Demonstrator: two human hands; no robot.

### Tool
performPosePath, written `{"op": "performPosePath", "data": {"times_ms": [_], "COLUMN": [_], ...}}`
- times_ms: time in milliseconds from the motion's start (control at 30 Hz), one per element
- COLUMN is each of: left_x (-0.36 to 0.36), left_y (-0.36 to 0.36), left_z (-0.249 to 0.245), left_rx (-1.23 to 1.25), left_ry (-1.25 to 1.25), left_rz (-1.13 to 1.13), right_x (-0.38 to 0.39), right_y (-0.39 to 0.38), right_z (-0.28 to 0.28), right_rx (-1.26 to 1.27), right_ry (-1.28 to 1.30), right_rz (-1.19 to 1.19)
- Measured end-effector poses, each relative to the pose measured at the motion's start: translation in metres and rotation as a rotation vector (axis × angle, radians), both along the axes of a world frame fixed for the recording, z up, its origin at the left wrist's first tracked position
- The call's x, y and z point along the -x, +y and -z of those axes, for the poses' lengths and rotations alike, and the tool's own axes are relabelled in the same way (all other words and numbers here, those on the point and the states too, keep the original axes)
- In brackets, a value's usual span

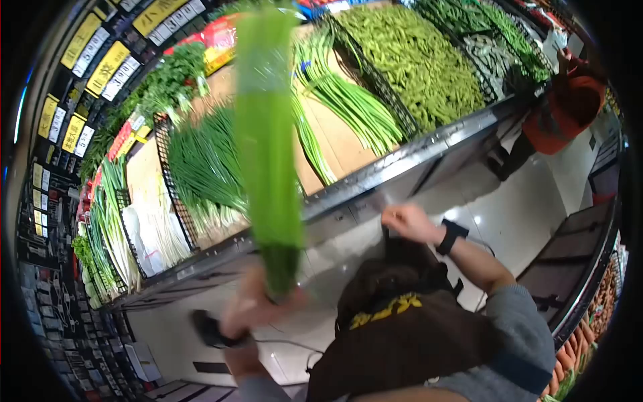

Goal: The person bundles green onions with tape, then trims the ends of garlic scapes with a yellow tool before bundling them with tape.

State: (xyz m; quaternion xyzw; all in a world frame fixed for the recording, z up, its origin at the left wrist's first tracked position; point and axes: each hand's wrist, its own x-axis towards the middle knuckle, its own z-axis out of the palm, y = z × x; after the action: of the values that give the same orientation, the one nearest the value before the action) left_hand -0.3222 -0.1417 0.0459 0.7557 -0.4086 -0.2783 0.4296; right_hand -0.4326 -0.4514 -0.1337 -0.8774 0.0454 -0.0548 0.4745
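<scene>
My left hand [258,305], blurred by motion, is wrapped round the dark lower end of a long green vegetable bundle [271,134]. The bundle stands upright before the camera, looks wrapped in clear film, and hides part of the display behind it. My right hand [408,222] hangs over the floor beside the display edge, its fingers curled, with nothing visible in them. Behind the bundle lie dark green chives [207,157] on the left and long green stalks [355,107] on the right.
A metal display rim [402,164] runs diagonally between the produce and me. Green pods [415,60] fill a section at the upper right. A person in an orange vest [569,110] stands at the right. Price signs [107,67] line the left.
</scene>
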Motion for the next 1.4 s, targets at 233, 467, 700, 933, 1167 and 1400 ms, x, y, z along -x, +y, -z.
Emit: {"op": "performPosePath", "data": {"times_ms": [233, 467, 700, 933, 1167, 1400], "left_x": [-0.169, -0.295, -0.231, -0.212, -0.23, -0.246], "left_y": [-0.097, -0.224, -0.313, -0.375, -0.393, -0.361], "left_z": [-0.088, 0.083, 0.232, 0.245, 0.247, 0.239], "left_rx": [-0.378, -0.208, -0.073, 0.398, 0.479, 0.441], "left_ry": [-1.309, -1.468, -0.376, 0.736, 0.909, 1.175], "left_rz": [-0.201, 0.351, -0.382, -1.016, -0.93, -0.734], "right_x": [-0.056, -0.129, -0.194, -0.301, -0.306, -0.315], "right_y": [-0.158, -0.304, -0.262, -0.181, -0.181, -0.198], "right_z": [-0.042, -0.034, -0.06, 0.048, 0.039, 0.061], "right_rx": [0.272, 0.799, 0.972, 0.364, 0.167, -0.133], "right_ry": [-0.296, -0.404, -0.328, 0.023, 0.406, 0.354], "right_rz": [0.385, 0.442, 0.403, 0.249, 0.232, 0.123]}}
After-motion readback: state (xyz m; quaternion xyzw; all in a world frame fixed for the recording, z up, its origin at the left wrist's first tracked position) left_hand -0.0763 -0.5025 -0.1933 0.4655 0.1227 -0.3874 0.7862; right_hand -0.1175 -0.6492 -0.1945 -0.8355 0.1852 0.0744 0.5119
